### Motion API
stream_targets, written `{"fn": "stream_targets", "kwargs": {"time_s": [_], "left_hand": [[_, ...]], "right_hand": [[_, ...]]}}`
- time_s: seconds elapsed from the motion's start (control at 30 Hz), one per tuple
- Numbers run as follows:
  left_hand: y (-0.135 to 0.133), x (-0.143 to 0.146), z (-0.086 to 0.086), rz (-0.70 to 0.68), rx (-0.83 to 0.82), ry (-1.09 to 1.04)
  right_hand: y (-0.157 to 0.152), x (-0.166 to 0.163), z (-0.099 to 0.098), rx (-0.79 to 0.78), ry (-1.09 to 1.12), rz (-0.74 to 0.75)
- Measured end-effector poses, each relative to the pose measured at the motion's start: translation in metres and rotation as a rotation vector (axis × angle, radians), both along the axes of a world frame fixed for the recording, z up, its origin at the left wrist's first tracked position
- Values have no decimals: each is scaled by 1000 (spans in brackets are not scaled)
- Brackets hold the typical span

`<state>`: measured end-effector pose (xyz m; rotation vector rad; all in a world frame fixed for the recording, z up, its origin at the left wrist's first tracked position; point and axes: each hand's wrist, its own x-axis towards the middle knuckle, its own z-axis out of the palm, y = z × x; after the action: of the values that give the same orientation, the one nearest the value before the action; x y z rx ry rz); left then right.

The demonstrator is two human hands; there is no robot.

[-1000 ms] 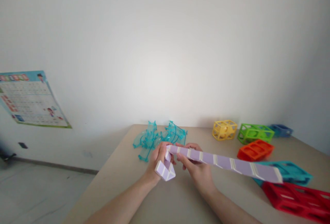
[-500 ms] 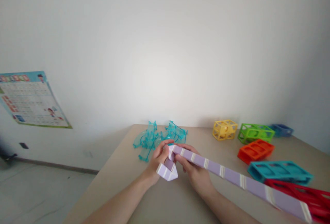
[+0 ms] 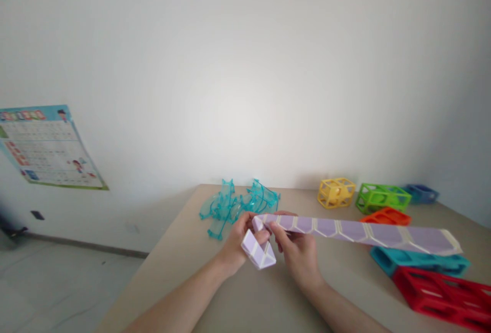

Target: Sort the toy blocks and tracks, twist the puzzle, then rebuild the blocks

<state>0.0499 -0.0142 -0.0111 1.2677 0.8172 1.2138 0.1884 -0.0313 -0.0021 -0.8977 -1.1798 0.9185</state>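
Observation:
A long lilac and white twist-snake puzzle [image 3: 356,231] is held above the beige table [image 3: 249,292]. My left hand [image 3: 238,243] grips its bent end, a short folded part that points down toward me. My right hand [image 3: 297,251] pinches the straight part just beside the bend. The straight length runs out to the right, over the orange and teal frames, roughly level.
Clear teal curved pieces [image 3: 240,205] lie in a heap behind my hands. Open plastic frames stand at the right: yellow [image 3: 335,192], green [image 3: 381,197], blue [image 3: 422,193], orange [image 3: 387,215], teal [image 3: 420,261], red [image 3: 445,292]. A poster [image 3: 46,146] hangs on the left wall.
The puzzle's long straight part dipped down toward the red frame, then swung back up to level. The folded end in my left hand has turned a little.

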Motion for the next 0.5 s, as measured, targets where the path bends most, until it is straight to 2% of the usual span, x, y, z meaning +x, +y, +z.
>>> {"fn": "stream_targets", "kwargs": {"time_s": [0.1,0.27,0.5], "left_hand": [[2,-1,-2,40,42,66],[2,-3,0,28,115,68],[1,-5,1,16,119,76]], "right_hand": [[2,0,2,7,-13,-39],[3,2,3,36,-60,-45],[4,3,3,42,-101,-41]]}}
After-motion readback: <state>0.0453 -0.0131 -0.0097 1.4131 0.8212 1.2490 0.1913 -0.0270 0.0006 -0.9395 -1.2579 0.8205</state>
